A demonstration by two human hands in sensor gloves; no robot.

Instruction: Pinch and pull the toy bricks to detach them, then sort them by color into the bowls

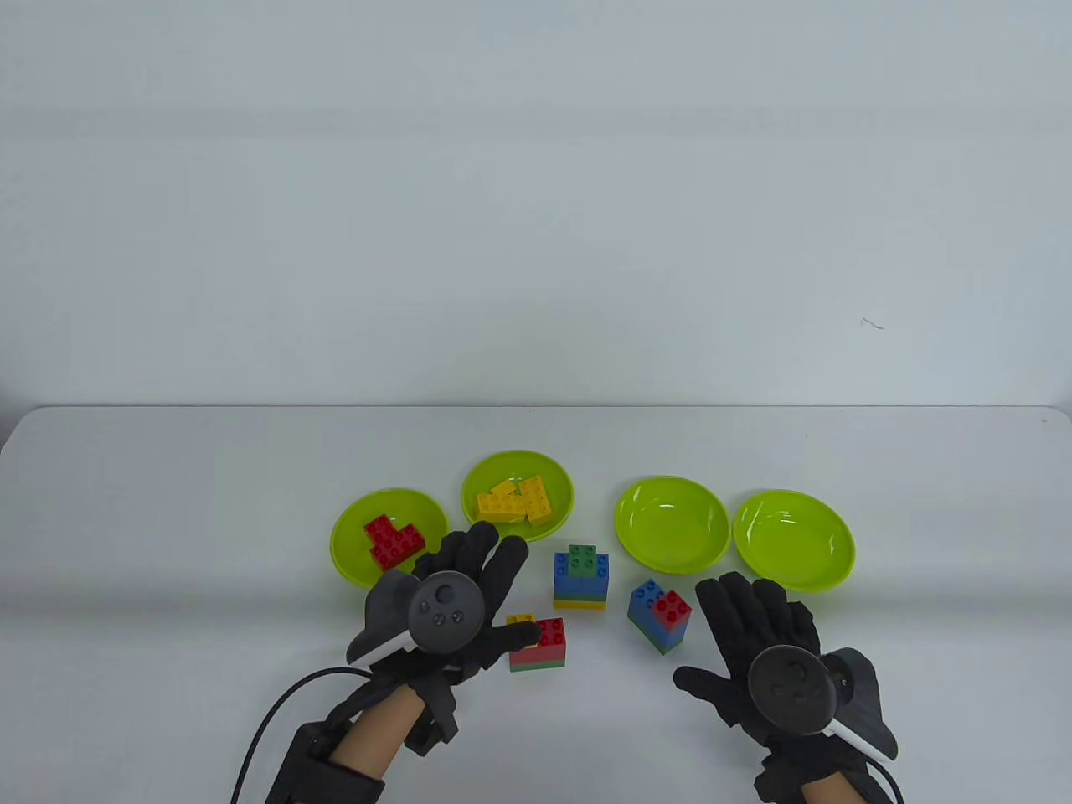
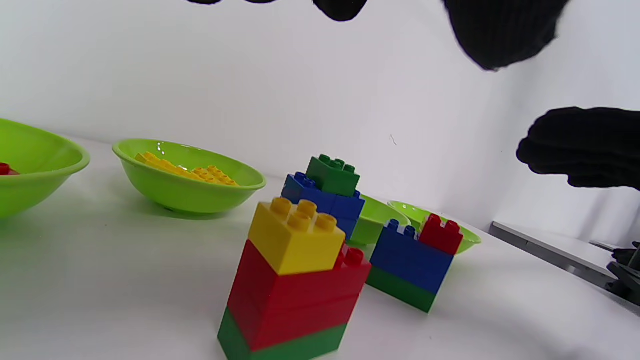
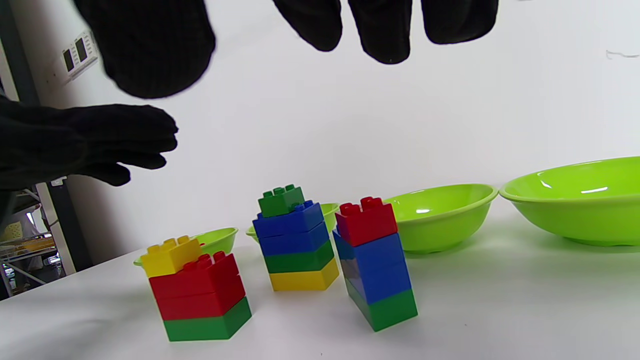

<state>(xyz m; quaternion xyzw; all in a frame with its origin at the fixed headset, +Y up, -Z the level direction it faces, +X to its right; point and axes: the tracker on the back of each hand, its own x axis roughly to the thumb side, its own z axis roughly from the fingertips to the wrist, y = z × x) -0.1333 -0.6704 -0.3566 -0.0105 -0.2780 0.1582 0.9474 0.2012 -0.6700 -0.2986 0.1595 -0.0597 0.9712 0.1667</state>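
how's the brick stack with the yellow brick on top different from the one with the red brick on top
The yellow-topped toy brick stack has a small yellow brick over red layers on a green base; the red-topped toy brick stack has a small red brick over blue layers on a green base. The yellow-topped stack is shorter in the right wrist view; the red-topped one stands taller. Both stand free on the white table, untouched, with green bases.

Three brick stacks [image 1: 537, 643] [image 1: 581, 577] [image 1: 660, 615] stand apart on the worktop [image 1: 167, 519], with open gaps between them. Four bowls [image 1: 387, 538] [image 1: 517, 497] [image 1: 672, 524] [image 1: 794, 540] line up just behind, blocking the far side. Bare worktop lies open on both sides and beyond the bowls.
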